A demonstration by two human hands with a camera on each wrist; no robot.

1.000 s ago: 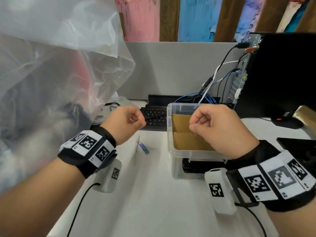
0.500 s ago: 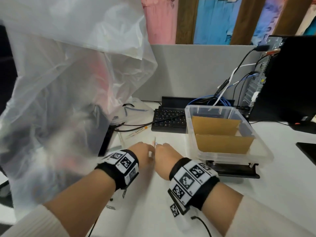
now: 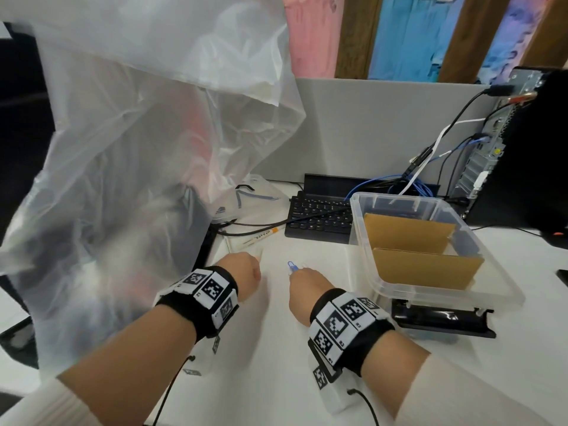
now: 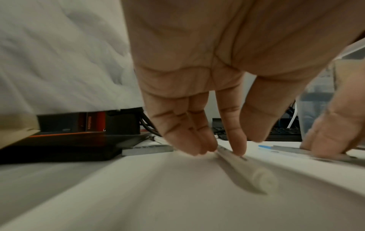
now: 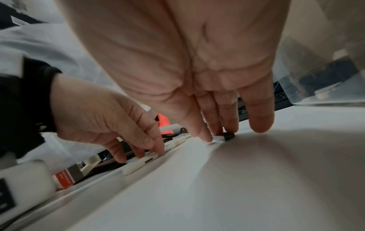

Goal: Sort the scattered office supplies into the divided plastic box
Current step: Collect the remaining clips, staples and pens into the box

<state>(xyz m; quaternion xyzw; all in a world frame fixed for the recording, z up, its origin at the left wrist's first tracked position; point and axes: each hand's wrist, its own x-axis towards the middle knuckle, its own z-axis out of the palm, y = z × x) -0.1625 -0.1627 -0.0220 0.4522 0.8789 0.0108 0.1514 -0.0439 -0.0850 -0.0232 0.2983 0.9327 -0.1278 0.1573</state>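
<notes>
Left hand (image 3: 244, 270) is down on the desk (image 3: 276, 348), fingertips (image 4: 240, 150) pressed on a white pen (image 4: 250, 170). Fingers are nearly straight, thumb off to the side. Looks like a press or pinch from above, not a full wrap, and the pen lies flat on the desk. Same pen seen from the right wrist (image 5: 142, 162), under the left fingers.

Right hand (image 3: 307, 279) is also down, just right of the left, the two apart. Its fingertips (image 5: 230, 129) sit on a small black-ended item (image 5: 229, 136) on the desk. The head view shows a blue paper clip (image 3: 291, 265) poking out past those fingers. Fingers straight, tips together on it; cannot tell whether it is pinched or only pressed. Not clear if the black end and the blue clip are one thing.

A marker (image 3: 264, 235) with an orange band lies on the desk beyond the left hand, near a black cable (image 3: 255, 232).

The box (image 3: 491, 281), clear plastic, sits right of the right hand, on top of a black device (image 3: 442, 321). Cardboard dividers (image 3: 427, 265) split it crosswise, and the visible compartments show no supplies.

Behind: keyboard (image 3: 319, 216), computer tower (image 3: 528, 149) with cables at far right, big clear plastic bag (image 3: 123, 149) covering the left side.
</notes>
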